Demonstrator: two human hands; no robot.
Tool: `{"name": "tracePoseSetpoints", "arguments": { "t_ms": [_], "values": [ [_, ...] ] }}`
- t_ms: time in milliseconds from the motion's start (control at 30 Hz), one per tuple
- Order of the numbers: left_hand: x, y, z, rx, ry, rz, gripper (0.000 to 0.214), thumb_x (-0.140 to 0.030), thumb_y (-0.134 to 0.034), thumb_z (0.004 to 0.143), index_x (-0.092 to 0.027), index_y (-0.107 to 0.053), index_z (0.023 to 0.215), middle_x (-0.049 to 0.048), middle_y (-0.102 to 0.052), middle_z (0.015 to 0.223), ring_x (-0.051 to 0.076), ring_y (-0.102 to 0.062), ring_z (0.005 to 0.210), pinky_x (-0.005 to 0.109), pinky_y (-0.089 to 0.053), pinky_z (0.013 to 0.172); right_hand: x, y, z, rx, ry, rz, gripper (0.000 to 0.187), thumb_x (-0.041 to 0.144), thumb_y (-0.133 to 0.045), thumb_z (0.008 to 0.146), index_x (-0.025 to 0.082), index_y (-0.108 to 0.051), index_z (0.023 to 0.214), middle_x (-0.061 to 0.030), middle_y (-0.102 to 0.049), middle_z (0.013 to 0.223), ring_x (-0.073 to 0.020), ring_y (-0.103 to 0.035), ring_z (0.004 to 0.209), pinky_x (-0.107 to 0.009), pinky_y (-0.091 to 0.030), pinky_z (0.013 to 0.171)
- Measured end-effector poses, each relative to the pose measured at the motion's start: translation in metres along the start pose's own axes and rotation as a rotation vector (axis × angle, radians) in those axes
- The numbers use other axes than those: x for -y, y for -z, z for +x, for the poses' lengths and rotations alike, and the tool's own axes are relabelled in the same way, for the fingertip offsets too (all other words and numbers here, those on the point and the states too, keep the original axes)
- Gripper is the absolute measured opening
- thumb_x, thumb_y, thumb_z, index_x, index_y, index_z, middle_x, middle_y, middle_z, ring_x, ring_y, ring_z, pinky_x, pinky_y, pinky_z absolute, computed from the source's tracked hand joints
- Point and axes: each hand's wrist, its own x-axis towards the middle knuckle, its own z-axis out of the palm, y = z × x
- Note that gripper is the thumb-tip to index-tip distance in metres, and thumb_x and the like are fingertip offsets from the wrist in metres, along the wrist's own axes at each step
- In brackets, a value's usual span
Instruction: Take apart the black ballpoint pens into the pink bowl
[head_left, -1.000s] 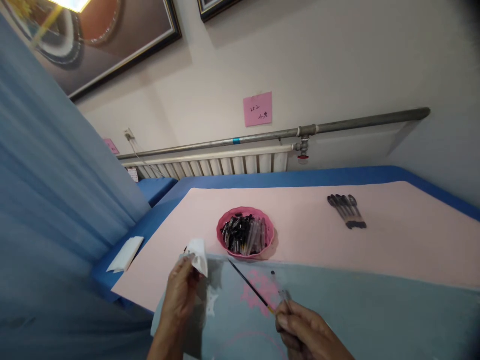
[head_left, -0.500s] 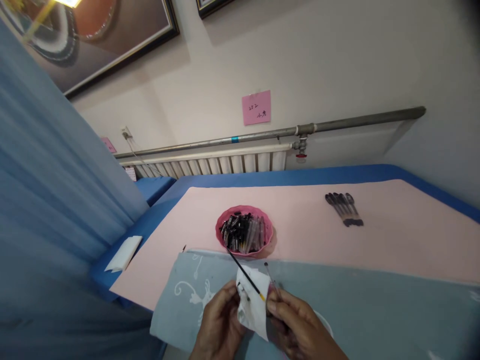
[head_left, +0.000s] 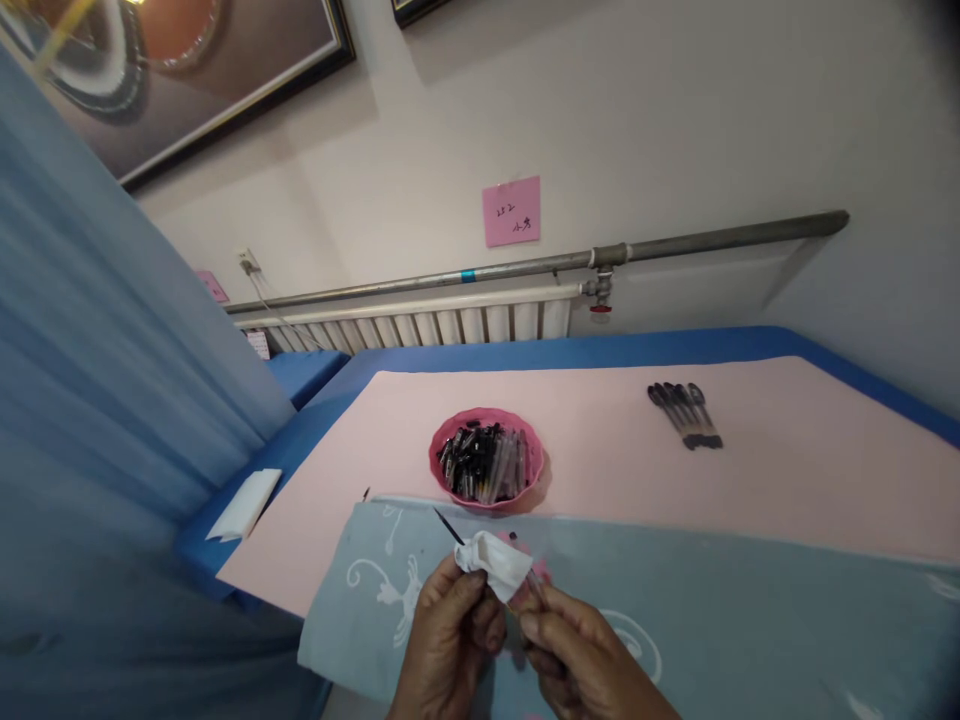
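Observation:
My left hand (head_left: pixel 450 635) is closed on a crumpled white tissue (head_left: pixel 495 562), thumb pressed against it. The tissue is folded round a thin black pen refill (head_left: pixel 448 526), whose dark end sticks out at the upper left. To the right, my right hand (head_left: pixel 577 645) is closed on a slim clear pen barrel (head_left: pixel 535 586) beside the tissue; the hand hides its lower part. Just beyond both hands stands a pink scalloped bowl (head_left: pixel 435 465) with many black caps and clear pen parts in it.
A blue-grey patterned cloth (head_left: pixel 720 590) lies under my hands, over a pink sheet (head_left: pixel 600 420) on a blue surface. Several black-capped pens (head_left: pixel 684 415) lie banded at the right. Folded white paper (head_left: pixel 246 503) rests at left, near a blue curtain (head_left: pixel 112 400).
The tissue, spread flat under the refill before, is now folded round it. Less of the refill shows. My left thumb has come over the tissue.

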Motion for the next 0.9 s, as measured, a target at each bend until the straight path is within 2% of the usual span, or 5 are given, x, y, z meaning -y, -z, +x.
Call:
{"name": "tracePoseSetpoints", "arguments": {
  "t_ms": [300, 533, 633, 800, 900],
  "values": [
    [-0.020, 0.003, 0.012, -0.100, -0.065, -0.084, 0.032, -0.019, -0.083, 0.057, -0.013, -0.053, 0.067, -0.0095, -0.038, 0.053, 0.001, -0.030, 0.043, 0.015, -0.025, 0.041, -0.004, 0.007, -0.010, 0.003, 0.021, -0.114, 0.023, 0.036, -0.051, 0.077, 0.022, -0.037, 0.065, 0.0116, -0.025, 0.049, -0.0033, -0.012, 0.038, -0.019, -0.009, 0.038],
    [0.012, -0.004, 0.002, 0.002, 0.046, 0.103, 0.029, -0.032, -0.077, 0.066, -0.012, -0.060, 0.079, -0.0056, -0.047, 0.053, 0.002, -0.033, 0.040, 0.017, -0.025, 0.039, -0.001, 0.008, -0.001, -0.167, 0.308, -0.361, 0.015, 0.033, -0.056, 0.076, 0.021, -0.050, 0.069, 0.0019, -0.055, 0.067, -0.0138, -0.051, 0.065, -0.024, -0.041, 0.063],
    [0.015, -0.006, 0.002, 0.004, 0.041, 0.134, 0.031, -0.032, -0.076, 0.066, -0.011, -0.062, 0.083, -0.0043, -0.050, 0.053, 0.003, -0.037, 0.040, 0.017, -0.028, 0.040, -0.004, 0.007, 0.002, -0.206, 0.327, -0.427, 0.014, 0.034, -0.054, 0.077, 0.022, -0.050, 0.072, 0.0013, -0.057, 0.067, -0.0157, -0.052, 0.064, -0.025, -0.040, 0.061],
    [-0.010, 0.000, 0.012, -0.087, -0.067, 0.026, 0.026, -0.024, -0.078, 0.064, -0.013, -0.056, 0.071, -0.0084, -0.041, 0.050, 0.002, -0.034, 0.042, 0.016, -0.029, 0.042, -0.008, 0.008, -0.003, -0.255, 0.396, -0.663, 0.024, 0.036, -0.053, 0.079, 0.022, -0.046, 0.061, 0.0031, -0.047, 0.059, -0.0135, -0.044, 0.059, -0.024, -0.034, 0.058],
    [-0.022, 0.003, 0.014, -0.109, -0.087, 0.006, 0.028, -0.021, -0.080, 0.062, -0.013, -0.054, 0.068, -0.0083, -0.042, 0.052, 0.002, -0.035, 0.043, 0.015, -0.030, 0.042, -0.006, 0.009, -0.009, -0.135, 0.243, -0.496, 0.025, 0.036, -0.051, 0.078, 0.021, -0.043, 0.061, 0.0054, -0.038, 0.056, -0.0093, -0.035, 0.051, -0.022, -0.028, 0.050]
  ]
}}
